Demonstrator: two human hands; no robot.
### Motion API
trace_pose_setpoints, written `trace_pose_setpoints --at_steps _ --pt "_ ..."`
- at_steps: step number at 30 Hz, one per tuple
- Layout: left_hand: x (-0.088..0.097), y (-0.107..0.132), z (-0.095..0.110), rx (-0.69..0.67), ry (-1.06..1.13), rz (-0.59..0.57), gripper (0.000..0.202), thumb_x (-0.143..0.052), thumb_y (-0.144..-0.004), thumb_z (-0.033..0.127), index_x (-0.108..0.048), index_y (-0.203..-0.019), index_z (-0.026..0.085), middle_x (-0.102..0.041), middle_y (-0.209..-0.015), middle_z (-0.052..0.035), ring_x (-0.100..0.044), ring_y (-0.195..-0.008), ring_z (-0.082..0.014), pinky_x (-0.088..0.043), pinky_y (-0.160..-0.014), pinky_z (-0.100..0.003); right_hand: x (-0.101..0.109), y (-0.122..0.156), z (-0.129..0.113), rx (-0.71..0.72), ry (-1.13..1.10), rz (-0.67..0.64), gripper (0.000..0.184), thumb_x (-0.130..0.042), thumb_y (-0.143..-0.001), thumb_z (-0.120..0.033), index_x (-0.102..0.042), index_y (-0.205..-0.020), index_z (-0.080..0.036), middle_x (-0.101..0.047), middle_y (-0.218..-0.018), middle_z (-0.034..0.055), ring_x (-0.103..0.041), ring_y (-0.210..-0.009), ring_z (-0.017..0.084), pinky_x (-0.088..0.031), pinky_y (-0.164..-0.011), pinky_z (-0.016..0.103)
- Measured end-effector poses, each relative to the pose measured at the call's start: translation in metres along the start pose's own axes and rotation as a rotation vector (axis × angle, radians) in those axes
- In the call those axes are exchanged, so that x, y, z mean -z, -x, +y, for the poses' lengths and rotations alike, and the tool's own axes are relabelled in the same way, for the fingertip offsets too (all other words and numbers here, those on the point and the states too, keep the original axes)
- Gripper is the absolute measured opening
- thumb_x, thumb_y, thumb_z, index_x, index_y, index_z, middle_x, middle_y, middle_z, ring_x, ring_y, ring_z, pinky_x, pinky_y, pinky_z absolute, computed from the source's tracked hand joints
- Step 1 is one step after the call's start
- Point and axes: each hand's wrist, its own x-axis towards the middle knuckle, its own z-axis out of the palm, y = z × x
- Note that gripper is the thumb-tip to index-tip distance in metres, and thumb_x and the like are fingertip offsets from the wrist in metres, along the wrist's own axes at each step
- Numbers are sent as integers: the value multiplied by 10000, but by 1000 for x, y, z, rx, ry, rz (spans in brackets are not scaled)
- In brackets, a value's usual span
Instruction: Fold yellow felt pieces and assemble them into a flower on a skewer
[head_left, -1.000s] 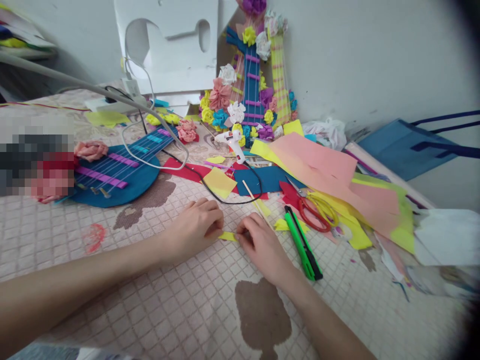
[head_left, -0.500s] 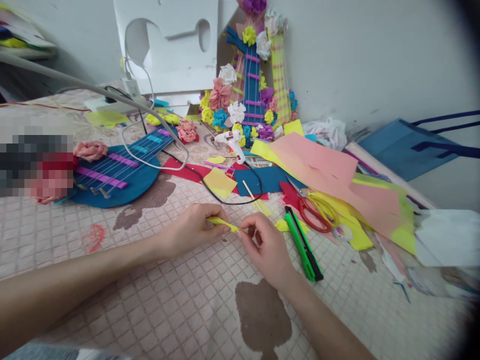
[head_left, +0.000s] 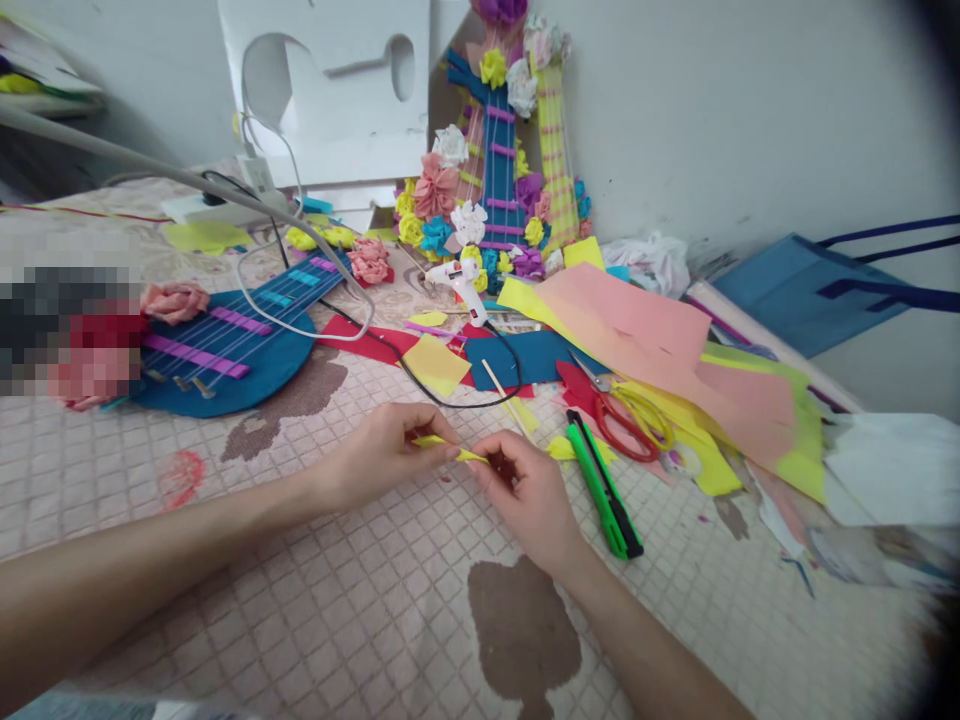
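A narrow yellow paper strip [head_left: 448, 447] is stretched between my two hands just above the checked tablecloth [head_left: 315, 600]. My left hand [head_left: 382, 450] pinches its left end between thumb and fingers. My right hand [head_left: 529, 495] pinches the right end, fingers curled. Right of my right hand lies a green utility knife [head_left: 604, 480]. Red-and-yellow scissors [head_left: 630, 415] rest beyond it on loose paper.
A white glue gun [head_left: 461, 285] with a black cord stands behind my hands. A blue paper guitar [head_left: 240, 335] lies at the left, and flower-covered paper guitars [head_left: 495, 170] lean on the wall. Pink and yellow sheets [head_left: 660, 350] pile at the right beside a blue bag [head_left: 810, 290].
Both hands lifted the yellow strip off the cloth and drew it out between them; it was pressed flat on the table a second ago.
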Motion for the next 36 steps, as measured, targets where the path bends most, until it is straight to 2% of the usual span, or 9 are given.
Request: trace_pose_setpoints --at_steps 6,13,16,20,23,27,32,36 --pt "2 -2 -2 40 19 3 153 -605 -787 297 -643 -754 153 -697 -735 -21 -632 -682 -141 -484 -633 -246 0 1 4 -82 -96 -25 33 -572 -813 -219 -581 -787 -201 -555 -664 -25 -490 -576 112 -382 -514 229" --pt "-4 1 -2 33 -7 14 136 -608 -790 275 -659 -760 153 -712 -746 -22 -642 -687 -142 -479 -613 -235 1 -1 0 -76 -122 -47 45 -602 -806 -234 -581 -793 -196 -561 -699 -23 -478 -589 108 -370 -513 226" --pt "-3 1 -2 25 17 -4 143 -598 -795 270 -678 -782 152 -720 -763 -27 -647 -702 -143 -496 -641 -241 1 -1 -1 -79 -139 -40 84 -563 -838 -227 -581 -764 -192 -548 -668 -27 -470 -581 106 -367 -520 229" --pt "7 -6 -7 81 90 -41 188 -596 -790 302 -691 -826 145 -717 -752 -34 -640 -665 -141 -507 -620 -246 4 -1 1 -145 -186 -29 88 -567 -838 -235 -580 -763 -189 -543 -667 -25 -466 -594 110 -371 -534 235" --pt "13 -11 -10 111 110 -9 223 -606 -777 347 -671 -824 140 -702 -749 -33 -632 -670 -142 -503 -623 -249 6 -2 2 -221 -252 -37 108 -577 -830 -263 -568 -753 -186 -513 -643 -36 -441 -570 103 -363 -517 227" --pt "12 -11 -6 53 78 12 291 -585 -788 411 -640 -880 141 -685 -826 -46 -621 -739 -152 -491 -660 -258 6 -3 1 -250 -296 -49 142 -596 -816 -294 -555 -736 -184 -490 -634 -42 -435 -573 99 -362 -523 222" --pt "8 -9 -4 54 38 15 229 -595 -761 369 -606 -721 143 -618 -671 -8 -540 -605 -111 -430 -568 -226 11 -3 7 -240 -312 -61 132 -597 -814 -311 -603 -793 -181 -538 -666 -27 -460 -580 103 -378 -533 230" --pt "7 -11 -11 81 105 6 247 -602 -746 383 -596 -719 137 -580 -635 7 -487 -565 -94 -385 -527 -213 16 -1 15 -269 -308 -42 166 -581 -827 -332 -635 -858 -179 -512 -606 -41 -440 -516 94 -351 -474 220"
